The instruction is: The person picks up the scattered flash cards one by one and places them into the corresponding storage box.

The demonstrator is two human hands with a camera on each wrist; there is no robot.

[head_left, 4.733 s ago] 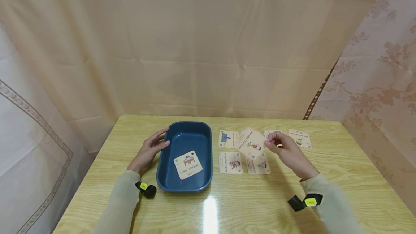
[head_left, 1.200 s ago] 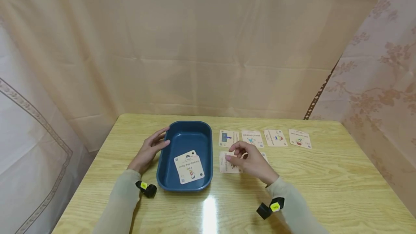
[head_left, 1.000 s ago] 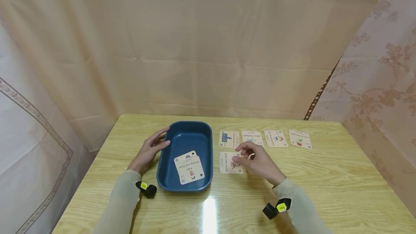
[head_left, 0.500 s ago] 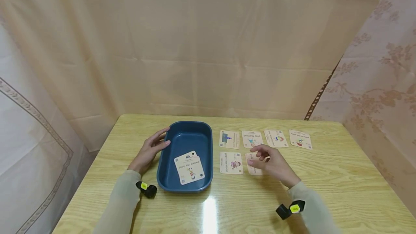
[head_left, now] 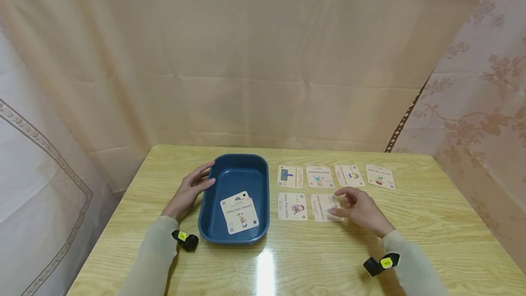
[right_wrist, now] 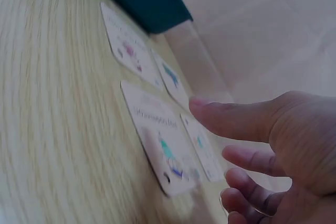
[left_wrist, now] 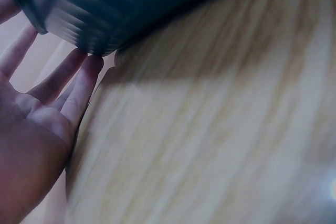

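My left hand (head_left: 189, 193) holds the left rim of a deep blue plastic tray (head_left: 242, 175), thumb over the edge and fingers along the outer wall. In the left wrist view the fingertips (left_wrist: 93, 62) meet its side. Inside the tray lies a square "sweep the floor" picture card (head_left: 241, 216), partly covering another card (head_left: 242, 195). My right hand (head_left: 363, 211) is over the right edge of the "play badminton" card (head_left: 321, 207), fingers loosely bent, thumb apart from them. In the right wrist view nothing sits between thumb and fingers, and that card (right_wrist: 157, 135) lies flat.
Left of the badminton card is a "play the violin" card (head_left: 292, 206). Behind them several cards form a row, among them "play football" (head_left: 320, 177) and a far-right card (head_left: 380, 177). The wooden table (head_left: 312, 259) backs onto a beige curtain (head_left: 263, 81).
The "sweep the floor" card has gone from my right hand into the tray. Over the last second my right hand has moved right, from the violin card to the badminton card. My left hand stays put.
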